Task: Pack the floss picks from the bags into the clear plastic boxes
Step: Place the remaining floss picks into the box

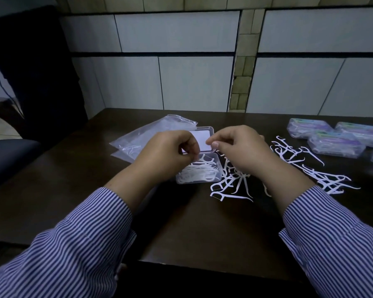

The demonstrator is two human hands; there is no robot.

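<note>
Clear plastic bags (146, 136), flattened and nearly empty, lie at the far left of the work area on the dark counter (198, 229), partly tucked behind the open box. Left hand (170, 153) hovers over the near-left edge of the open clear box (199, 168); its fingers (190, 150) are curled inward with thumb and fingertips drawn together, apparently pinching something small, though what sits between them cannot be made out. Box tray already holds a layer of white picks lying roughly crosswise, long axes running left to right; the hinged lid (202, 136) stands open behind it. Right hand (239, 147) hangs just right of the lid, fingers curled, thumb tip against the forefinger in a pinch; contents likewise not discernible. Loose floss picks (230, 186) lie scattered directly beneath and right of the right hand, mixed headings, with a second spread (323, 175) further right. Judgement: the loose pile lies down and toward the wrist from the right fingers, so the right hand is the nearer one for the next pick-up, and the box lies to its left. Filled boxes (336, 143) sit stacked at far right.
</note>
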